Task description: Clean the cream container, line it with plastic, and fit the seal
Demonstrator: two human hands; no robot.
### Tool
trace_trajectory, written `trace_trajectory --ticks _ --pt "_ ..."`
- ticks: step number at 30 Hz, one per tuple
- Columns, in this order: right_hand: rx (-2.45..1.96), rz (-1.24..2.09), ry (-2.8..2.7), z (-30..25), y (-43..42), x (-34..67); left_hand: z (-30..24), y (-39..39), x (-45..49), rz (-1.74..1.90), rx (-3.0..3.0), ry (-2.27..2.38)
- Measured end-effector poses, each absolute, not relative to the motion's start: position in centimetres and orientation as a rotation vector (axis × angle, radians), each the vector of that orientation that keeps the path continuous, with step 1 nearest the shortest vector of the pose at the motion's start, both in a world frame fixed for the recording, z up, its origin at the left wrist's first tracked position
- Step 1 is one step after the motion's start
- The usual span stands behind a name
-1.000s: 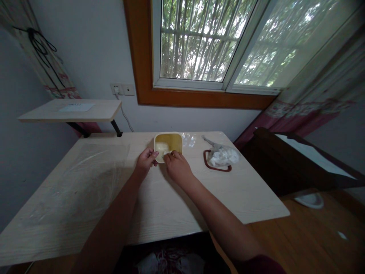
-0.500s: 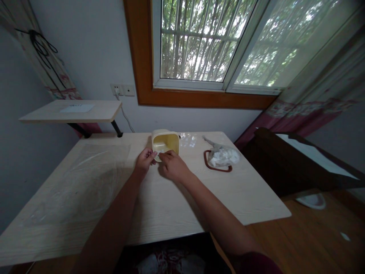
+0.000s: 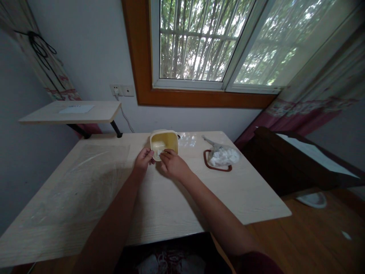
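Square plastic container (image 3: 164,143), yellow inside with a cream rim, at the far part of the wooden table (image 3: 176,213), held between both hands and seemingly tipped toward the person. A small white piece lies inside at the near corner; exactly what it is can't be told. Left hand (image 3: 144,160) is pinched on the container's near left edge. Right hand (image 3: 172,164) is curled over the near edge, its fingers (image 3: 167,153) reaching to the white piece. Hands are just apart, both closed on the container.

Just right of it, a clear plastic bag (image 3: 224,156) holding white stuff lies on the table, with a dark red rubber ring (image 3: 209,161) partly under it. A clear plastic sheet (image 3: 85,171) covers the table's left part. Beyond the table are a small shelf (image 3: 71,113) with a white paper (image 3: 76,109) on top, a wall socket (image 3: 115,90) and a wood-framed window (image 3: 145,57).
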State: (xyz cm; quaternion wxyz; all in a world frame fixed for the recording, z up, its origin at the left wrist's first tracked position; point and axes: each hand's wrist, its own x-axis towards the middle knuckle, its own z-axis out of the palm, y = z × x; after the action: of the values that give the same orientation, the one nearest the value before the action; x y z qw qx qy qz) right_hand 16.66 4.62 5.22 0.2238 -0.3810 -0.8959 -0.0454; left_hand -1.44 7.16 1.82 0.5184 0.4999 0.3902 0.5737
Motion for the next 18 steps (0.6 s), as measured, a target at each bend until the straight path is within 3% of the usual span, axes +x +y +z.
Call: trace_trajectory --ticks 6,18 --pt "-1.137 -0.126 -2.504 5.9 3.8 17.2 1.8 7.2 -1.4 1.398 1.257 0.953" --pt "-1.747 -0.101 -2.432 8.0 1.8 17.3 1.6 7.7 -1.2 1.415 1.231 1.064"
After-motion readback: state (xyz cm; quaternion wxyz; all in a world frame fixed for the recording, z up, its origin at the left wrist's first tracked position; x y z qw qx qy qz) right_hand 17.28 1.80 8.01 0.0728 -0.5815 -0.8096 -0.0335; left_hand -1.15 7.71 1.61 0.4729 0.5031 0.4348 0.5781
